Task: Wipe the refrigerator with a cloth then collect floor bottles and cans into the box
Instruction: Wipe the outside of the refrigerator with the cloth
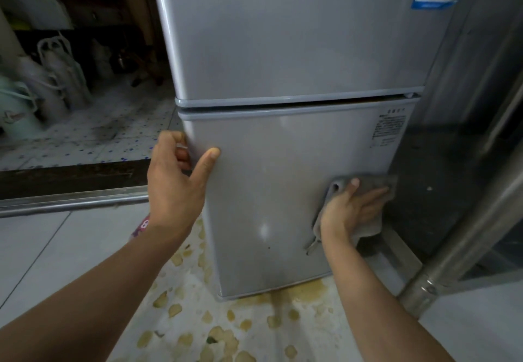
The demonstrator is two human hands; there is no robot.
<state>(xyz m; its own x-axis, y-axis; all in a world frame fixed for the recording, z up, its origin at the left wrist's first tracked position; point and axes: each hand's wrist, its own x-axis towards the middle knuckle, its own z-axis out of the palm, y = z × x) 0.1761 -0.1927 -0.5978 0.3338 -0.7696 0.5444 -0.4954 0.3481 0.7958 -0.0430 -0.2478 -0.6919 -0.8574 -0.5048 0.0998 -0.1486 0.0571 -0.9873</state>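
A silver two-door refrigerator (283, 50) fills the middle of the view, both doors closed. My left hand (175, 175) grips the left edge of its lower door, thumb on the front face and fingers curled round the side. My right hand (351, 208) presses a grey cloth (370, 183) flat against the lower door near its right edge. A red and pink printed item (141, 225) lies on the floor behind my left wrist, mostly hidden. No box is in view.
Yellowish stains and patches (226, 327) cover the floor in front of the refrigerator. A metal pipe (452, 248) and a dark panel stand close on the right. A metal threshold (70, 200) on the left leads to a tiled room with white plastic bags (62, 73).
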